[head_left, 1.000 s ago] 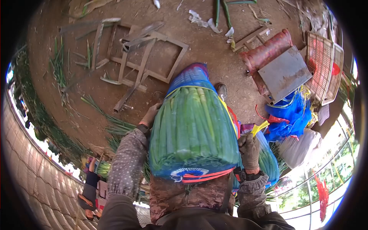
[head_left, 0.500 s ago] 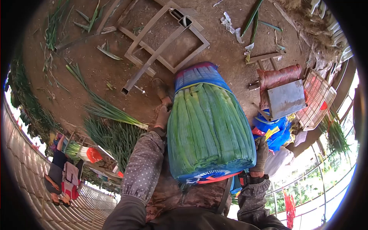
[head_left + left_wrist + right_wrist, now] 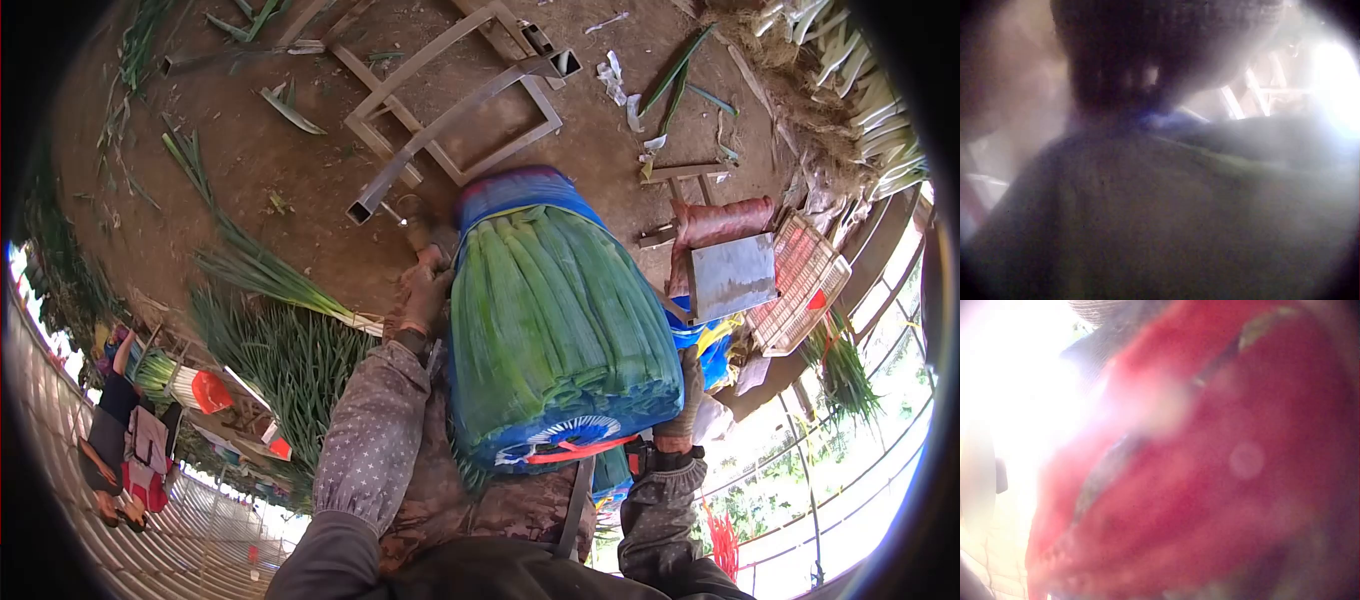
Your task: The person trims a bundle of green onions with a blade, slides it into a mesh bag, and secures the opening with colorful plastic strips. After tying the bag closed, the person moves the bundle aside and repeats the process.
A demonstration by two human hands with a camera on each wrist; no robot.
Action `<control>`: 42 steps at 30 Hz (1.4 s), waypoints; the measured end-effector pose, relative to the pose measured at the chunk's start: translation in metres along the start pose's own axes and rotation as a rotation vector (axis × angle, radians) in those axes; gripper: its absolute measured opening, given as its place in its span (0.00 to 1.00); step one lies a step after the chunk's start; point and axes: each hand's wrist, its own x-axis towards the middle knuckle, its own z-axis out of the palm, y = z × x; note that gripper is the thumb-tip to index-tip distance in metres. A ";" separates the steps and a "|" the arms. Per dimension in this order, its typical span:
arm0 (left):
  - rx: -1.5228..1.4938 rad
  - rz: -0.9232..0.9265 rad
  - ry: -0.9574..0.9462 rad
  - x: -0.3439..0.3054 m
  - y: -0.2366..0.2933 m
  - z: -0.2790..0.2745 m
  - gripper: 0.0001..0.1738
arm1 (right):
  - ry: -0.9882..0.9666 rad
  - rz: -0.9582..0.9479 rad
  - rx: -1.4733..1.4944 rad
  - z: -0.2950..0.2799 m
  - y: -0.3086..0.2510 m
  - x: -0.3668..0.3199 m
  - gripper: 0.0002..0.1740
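A large blue-and-clear bag of green onions [image 3: 560, 320] hangs tilted in front of the wearer's thighs, its cut leaf ends towards the body and a red strap [image 3: 580, 452] across its near end. On its left side my left hand [image 3: 425, 297] grips the bag by the blue band; the left wrist view shows dark, blurred fingers [image 3: 1147, 69] bent at that edge. Along the right side my gloved right hand [image 3: 685, 400] holds the bag, its fingertips hidden behind it. Red cloth [image 3: 1210, 475] fills much of the right wrist view.
A metal frame [image 3: 450, 130] lies on the dirt floor ahead. Loose green onions [image 3: 290, 360] are heaped at left, with white-stemmed ones [image 3: 850, 80] piled far right. A metal-topped stool [image 3: 733, 278] and a plastic crate [image 3: 795, 285] stand right. Two people [image 3: 110, 450] are at lower left.
The floor frame, stool and crate have shifted in view as the wearer turned. The bag has moved right in the picture with both hands on it. The right hand is now more hidden behind it.
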 end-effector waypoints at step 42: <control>0.258 -0.097 -0.026 -0.278 0.128 0.011 0.19 | -0.360 0.325 0.235 -0.097 -0.126 -0.256 0.22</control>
